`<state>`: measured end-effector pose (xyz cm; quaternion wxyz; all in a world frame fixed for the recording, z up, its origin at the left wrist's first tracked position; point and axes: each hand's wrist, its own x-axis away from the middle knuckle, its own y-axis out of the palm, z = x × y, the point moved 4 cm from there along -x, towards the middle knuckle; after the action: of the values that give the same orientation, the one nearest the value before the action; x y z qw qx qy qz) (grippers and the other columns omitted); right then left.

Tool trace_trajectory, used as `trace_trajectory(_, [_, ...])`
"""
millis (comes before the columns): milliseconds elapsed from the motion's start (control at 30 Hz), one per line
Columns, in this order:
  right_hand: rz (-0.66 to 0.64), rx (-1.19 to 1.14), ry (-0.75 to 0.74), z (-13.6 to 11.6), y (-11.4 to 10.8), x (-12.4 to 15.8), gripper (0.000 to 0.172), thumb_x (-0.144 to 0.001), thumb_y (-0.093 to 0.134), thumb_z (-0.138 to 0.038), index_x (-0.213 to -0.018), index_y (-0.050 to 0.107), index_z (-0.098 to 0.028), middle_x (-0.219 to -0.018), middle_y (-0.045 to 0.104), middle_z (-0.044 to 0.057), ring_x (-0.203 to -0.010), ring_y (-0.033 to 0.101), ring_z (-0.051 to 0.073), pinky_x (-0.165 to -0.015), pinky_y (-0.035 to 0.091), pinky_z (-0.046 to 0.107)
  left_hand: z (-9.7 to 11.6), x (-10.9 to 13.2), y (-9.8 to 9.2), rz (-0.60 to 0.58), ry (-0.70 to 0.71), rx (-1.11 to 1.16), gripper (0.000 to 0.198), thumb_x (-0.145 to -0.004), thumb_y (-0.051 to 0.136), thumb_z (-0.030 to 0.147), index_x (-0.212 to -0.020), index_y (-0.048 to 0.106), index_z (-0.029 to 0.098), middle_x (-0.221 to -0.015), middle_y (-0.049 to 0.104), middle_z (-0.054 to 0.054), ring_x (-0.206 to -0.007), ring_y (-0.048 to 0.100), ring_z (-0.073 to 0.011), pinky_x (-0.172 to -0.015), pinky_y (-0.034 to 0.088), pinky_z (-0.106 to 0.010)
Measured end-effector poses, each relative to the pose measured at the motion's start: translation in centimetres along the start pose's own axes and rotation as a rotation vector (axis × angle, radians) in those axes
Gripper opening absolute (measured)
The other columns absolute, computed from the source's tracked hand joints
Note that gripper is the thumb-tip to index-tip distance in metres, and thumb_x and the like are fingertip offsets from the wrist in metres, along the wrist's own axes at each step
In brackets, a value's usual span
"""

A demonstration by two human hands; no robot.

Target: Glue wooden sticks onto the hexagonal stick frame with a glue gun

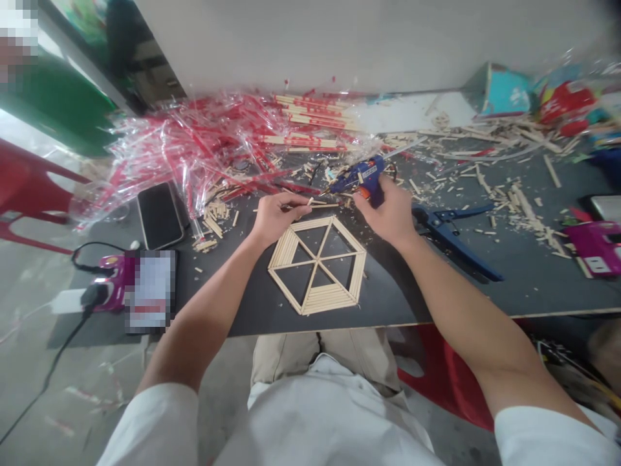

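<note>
White shirt [320, 421] lay foremost; beyond the hexagon [317, 260], left hand [279, 217] pinched stick [324, 206], right hand [392, 210] gripped glue gun [365, 173], label illegible.

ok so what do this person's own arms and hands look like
The left arm and right arm are bare below plain white short sleeves. The left grip and right grip are ordinary five-fingered hands. No gloves, watch or bracelet can be seen.

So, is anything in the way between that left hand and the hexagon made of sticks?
Nothing visible is. The hexagon lies right by the left hand, on its near side; the glue gun, in the right hand, is beyond the hexagon.
</note>
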<state>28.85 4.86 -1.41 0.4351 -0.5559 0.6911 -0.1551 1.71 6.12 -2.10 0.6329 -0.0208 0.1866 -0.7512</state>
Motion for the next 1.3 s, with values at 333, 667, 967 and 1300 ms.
trace_trajectory(333, [-0.007,0.003,-0.026,-0.08,0.15,0.09,0.036,-0.093,0.065,-0.063,-0.096,0.06,-0.028,-0.088,0.072,0.011,-0.084,0.071,0.034,-0.079,0.059,0.049,0.01,0.0,0.11,0.016,0.014,-0.002,0.023,-0.077,0.088,0.041,-0.087,0.086,0.02,-0.088,0.083,-0.006,-0.068,0.07,-0.0146,-0.066,0.059,-0.027])
trace_trajectory(667, [-0.015,0.001,-0.032,0.02,0.18,0.04,0.036,-0.094,0.064,-0.062,-0.099,0.063,-0.027,-0.09,0.073,0.011,-0.087,0.07,0.034,-0.084,0.06,0.051,0.09,0.06,0.1,0.016,0.044,-0.031,0.016,-0.08,0.087,0.035,-0.088,0.086,0.021,-0.091,0.083,-0.006,-0.081,0.075,-0.0171,-0.07,0.06,-0.027])
trace_trajectory(967, [0.003,0.028,-0.015,-0.2,-0.1,0.09,0.041,-0.094,0.063,-0.067,-0.101,0.066,-0.027,-0.087,0.072,0.011,-0.082,0.069,0.034,-0.079,0.059,0.051,0.39,0.08,0.13,0.005,0.043,-0.072,0.015,-0.082,0.086,0.032,-0.089,0.086,0.02,-0.091,0.083,-0.006,-0.079,0.076,-0.0166,-0.071,0.06,-0.026])
trace_trajectory(1300, [0.03,0.064,-0.035,-0.2,-0.07,0.13,0.03,-0.097,0.063,-0.054,-0.105,0.068,-0.025,-0.097,0.076,0.015,-0.093,0.072,0.037,-0.086,0.059,0.054,0.57,0.16,0.17,0.001,0.051,-0.057,0.015,-0.081,0.086,0.035,-0.086,0.086,0.021,-0.091,0.083,-0.006,-0.08,0.075,-0.017,-0.07,0.06,-0.027])
